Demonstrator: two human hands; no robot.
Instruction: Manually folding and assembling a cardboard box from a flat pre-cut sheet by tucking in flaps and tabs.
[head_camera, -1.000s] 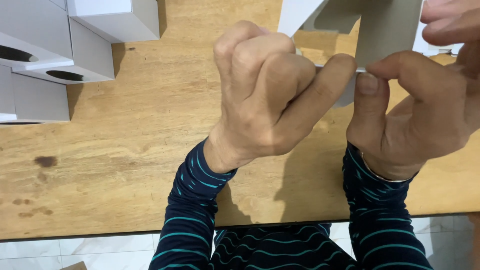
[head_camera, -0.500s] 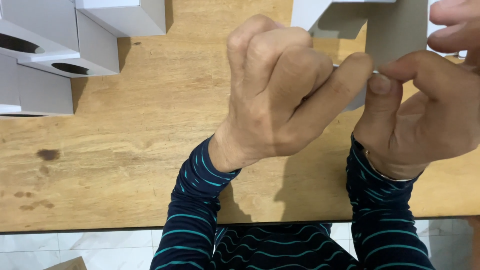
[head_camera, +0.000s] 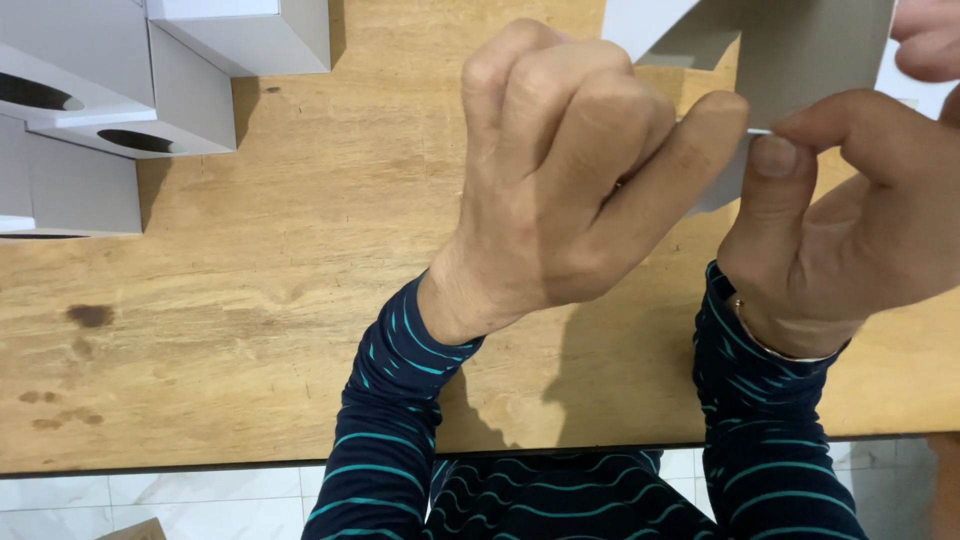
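Both hands have edged right and up since half a second ago, and the boxes at upper left have slid toward the frame's corner. At centre, the left hand (head_camera: 570, 180) is curled tight, thumb tip pressing a grey card (head_camera: 810, 55) against the right hand (head_camera: 850, 220), whose thumb and forefinger clamp the same edge near upper right. Judging by that grip, a clean fold wants the pinch kept right on the crease, with even pressure from both thumbs. Counted: two hands, one card in work, three folded white boxes (head_camera: 150, 80) clearly visible on the wooden table (head_camera: 250, 330), and a fingertip (head_camera: 925, 40) at the top right corner.
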